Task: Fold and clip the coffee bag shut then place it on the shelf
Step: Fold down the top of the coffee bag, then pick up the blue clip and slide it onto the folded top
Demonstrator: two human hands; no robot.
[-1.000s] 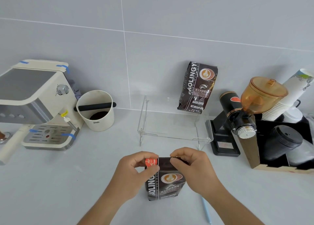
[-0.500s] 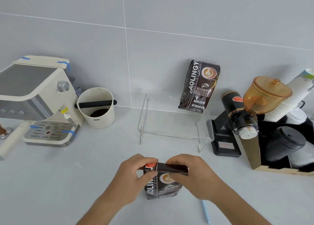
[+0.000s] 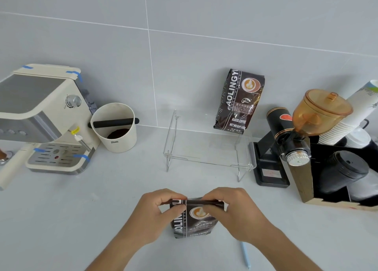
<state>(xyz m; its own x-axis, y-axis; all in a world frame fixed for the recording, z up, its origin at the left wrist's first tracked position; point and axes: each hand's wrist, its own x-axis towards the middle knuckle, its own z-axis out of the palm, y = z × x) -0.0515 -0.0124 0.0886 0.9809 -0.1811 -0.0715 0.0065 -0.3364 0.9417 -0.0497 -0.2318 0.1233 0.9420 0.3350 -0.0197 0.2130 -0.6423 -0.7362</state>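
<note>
A dark brown coffee bag (image 3: 194, 222) stands upright on the white counter near the front edge. Its top is rolled down into a flat fold. My left hand (image 3: 157, 213) pinches the left end of that fold, and my right hand (image 3: 235, 211) pinches the right end. Behind it stands a clear acrylic shelf (image 3: 208, 160). A second, identical coffee bag (image 3: 238, 103) leans against the wall on the shelf's back right. A light blue clip (image 3: 245, 255) lies on the counter below my right wrist.
A cream espresso machine (image 3: 43, 117) fills the left side, with a white knock box (image 3: 114, 127) beside it. A black grinder with an amber hopper (image 3: 296, 135) stands right of the shelf. Stacked paper cups (image 3: 347, 121) and black lids (image 3: 345, 172) sit in a box at far right.
The top of the bag has been rolled further down, hiding its red corner label. Both hands have dropped a little with the fold.
</note>
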